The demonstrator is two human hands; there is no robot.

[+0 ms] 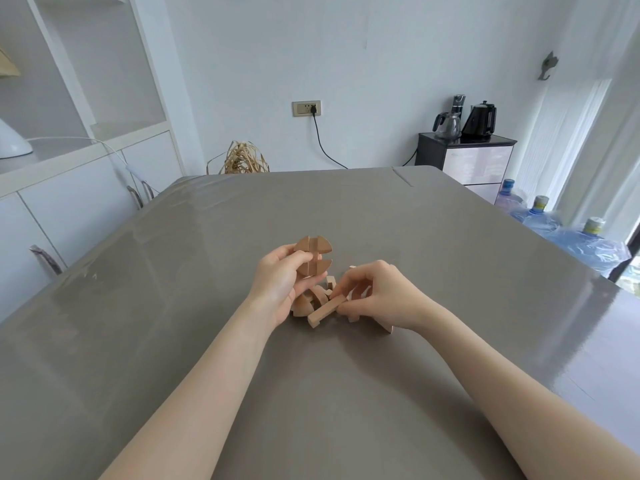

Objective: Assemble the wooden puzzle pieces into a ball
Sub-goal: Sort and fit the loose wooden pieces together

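My left hand [282, 278] grips a partly built wooden ball section [313, 259], held upright above the grey table [311, 393]; its rounded segments meet around a central slot. My right hand [375, 296] pinches a straight notched wooden bar [325, 311] at one end, while the bar's other end rests on the table. Several loose curved wooden pieces [313, 296] lie in a small pile between the two hands, partly hidden by my fingers. Another piece [353, 318] shows under my right hand.
Beyond the table's far edge stand a woven straw object [244, 159], a dark cabinet with kettles [464, 155] and water jugs [568, 233] at the right. White cupboards [86, 188] line the left wall.
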